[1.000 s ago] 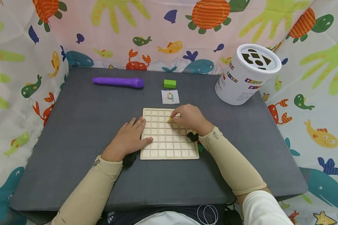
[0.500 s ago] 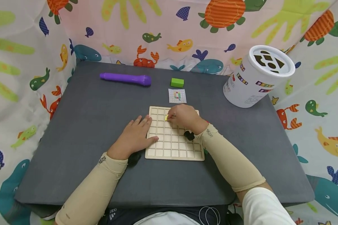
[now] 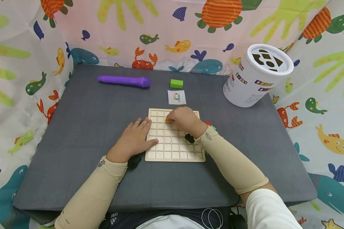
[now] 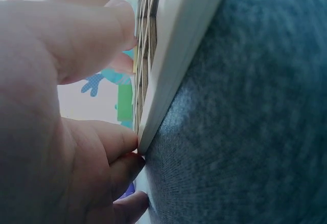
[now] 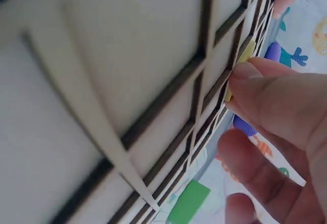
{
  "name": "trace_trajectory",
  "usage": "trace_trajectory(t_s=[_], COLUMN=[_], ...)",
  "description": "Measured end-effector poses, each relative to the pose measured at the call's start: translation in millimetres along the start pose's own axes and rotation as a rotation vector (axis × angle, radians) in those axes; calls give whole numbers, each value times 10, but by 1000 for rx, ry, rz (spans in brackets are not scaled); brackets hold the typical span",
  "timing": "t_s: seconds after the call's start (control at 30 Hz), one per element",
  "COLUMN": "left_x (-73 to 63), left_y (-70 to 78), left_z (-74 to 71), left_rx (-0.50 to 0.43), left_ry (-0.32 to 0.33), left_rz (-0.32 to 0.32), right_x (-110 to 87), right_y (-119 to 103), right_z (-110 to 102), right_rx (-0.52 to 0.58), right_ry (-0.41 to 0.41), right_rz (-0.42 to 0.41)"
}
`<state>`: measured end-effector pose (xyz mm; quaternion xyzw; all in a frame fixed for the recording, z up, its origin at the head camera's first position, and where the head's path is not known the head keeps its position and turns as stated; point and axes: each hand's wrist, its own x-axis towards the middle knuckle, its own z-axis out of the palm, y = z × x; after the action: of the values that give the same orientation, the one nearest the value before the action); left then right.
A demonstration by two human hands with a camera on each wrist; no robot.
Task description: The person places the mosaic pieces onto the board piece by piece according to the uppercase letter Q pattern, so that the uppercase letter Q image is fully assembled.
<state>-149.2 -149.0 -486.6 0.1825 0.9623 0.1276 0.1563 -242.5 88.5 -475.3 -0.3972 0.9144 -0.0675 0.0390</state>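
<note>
A square wooden grid board [image 3: 172, 148] lies on the grey table. My left hand [image 3: 134, 138] rests along its left edge, fingers spread and fairly straight, thumb over the frame. In the left wrist view its fingertips [image 4: 134, 165] meet the board's rim. My right hand [image 3: 186, 120] is over the board's upper part, pinching a small yellow piece [image 5: 248, 52] between thumb and fingertips right at a grid cell. In the head view the hand covers most of that piece. A small card [image 3: 176, 97] with a coloured pattern on a grid lies just beyond the board.
Behind the card sits a green block [image 3: 176, 84], with a purple microphone-shaped stick [image 3: 124, 81] to its left. A white bucket [image 3: 253, 79] with shaped holes in its lid stands at the back right. Small red and green pieces [image 3: 209, 124] show beside the board's right edge, partly behind my right arm.
My right hand has moved a little left across the board with the yellow piece, uncovering red and green pieces at the right. My left hand stays at the board's edge. The head view has shifted slightly.
</note>
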Motion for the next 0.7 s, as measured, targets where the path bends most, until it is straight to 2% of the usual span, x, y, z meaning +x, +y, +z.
trace_trajectory(t_s=[0.1, 0.17, 0.27, 0.33, 0.4, 0.57, 0.7], left_x=[0, 7, 17, 21, 24, 12, 7], left_y=[2, 1, -15, -15, -6, 4, -16], left_z=[-3, 0, 7, 8, 6, -2, 20], left_rx=[-1, -2, -8, -10, -14, -18, -15], left_ry=[0, -5, -16, -21, -20, -12, -6], left_rz=[-1, -2, -7, -6, -4, 5, 6], right_x=[11, 14, -42, -148, -300, -660, -898], right_y=[11, 49, 149, 234, 303, 428, 565], right_z=[-15, -59, -182, -264, -331, -371, -299], right_rx=[-3, 80, 348, 520, 630, 696, 717], right_ry=[-41, -113, -179, -165, -112, -69, -42], right_rz=[-11, -6, 62, 122, 161, 209, 291])
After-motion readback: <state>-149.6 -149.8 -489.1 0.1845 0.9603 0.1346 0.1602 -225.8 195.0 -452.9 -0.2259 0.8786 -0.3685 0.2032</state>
